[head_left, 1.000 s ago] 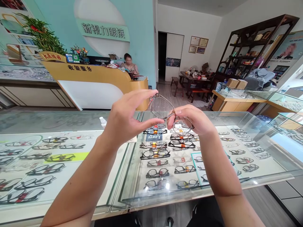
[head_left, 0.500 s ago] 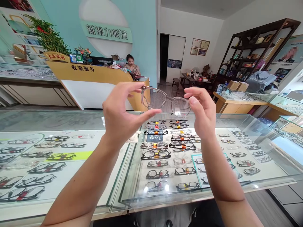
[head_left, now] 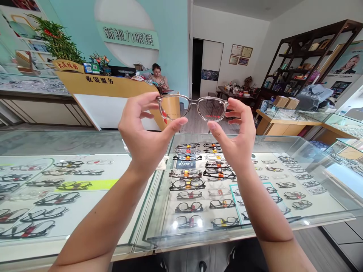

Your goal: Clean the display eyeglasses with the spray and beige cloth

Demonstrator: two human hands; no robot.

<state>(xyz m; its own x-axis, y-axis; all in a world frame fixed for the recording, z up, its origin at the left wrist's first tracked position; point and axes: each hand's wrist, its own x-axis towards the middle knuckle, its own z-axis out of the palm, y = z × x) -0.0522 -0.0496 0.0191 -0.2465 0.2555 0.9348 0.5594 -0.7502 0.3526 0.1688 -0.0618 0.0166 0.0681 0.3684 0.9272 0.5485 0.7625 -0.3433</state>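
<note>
A pair of eyeglasses [head_left: 194,101] with a clear, greyish frame is held up level above the glass counter, its lenses facing me. Red lettering shows on the lens at the right. My left hand [head_left: 146,126] grips the left end of the frame, fingers at the hinge and thumb below the lens. At the other end my right hand [head_left: 236,130] pinches the frame, the index finger at the hinge and the thumb under the lens. The temples are mostly hidden behind the front.
Beneath my arms stands a glass display case [head_left: 159,211] with several rows of eyeglasses [head_left: 187,184]. Behind it a person [head_left: 158,77] sits at a yellow and white cashier desk [head_left: 121,88]. A wooden shelf [head_left: 297,53] and another glass counter [head_left: 295,117] are at the right.
The eyeglasses have turned from tilted to level and come up slightly. My right thumb has shifted from the frame's end to below the lens, and my left hand has moved a little left.
</note>
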